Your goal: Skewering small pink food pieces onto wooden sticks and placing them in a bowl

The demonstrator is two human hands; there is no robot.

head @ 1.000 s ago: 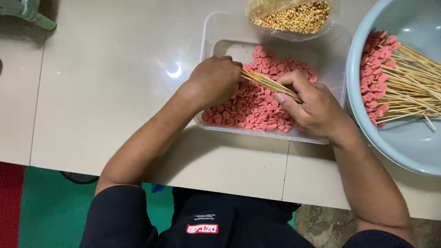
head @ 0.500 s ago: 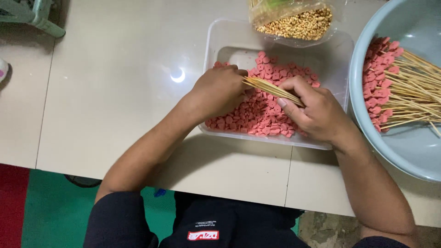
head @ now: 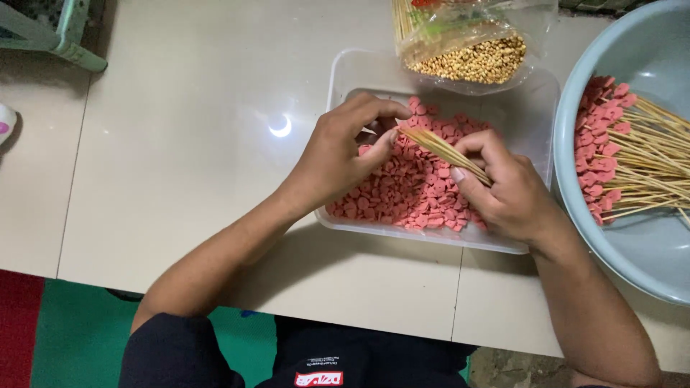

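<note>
Bamboo skewers (head: 442,151), right hand (head: 503,190) gripping, left hand (head: 338,158) pinching tips

Both forearms are bare from the elbows down, with no watch, ring or glove on the left hand (head: 336,162) or the right hand (head: 507,188). Short dark navy sleeves cover the upper arms (the dark garment below bears a small red-and-white patch).
</note>
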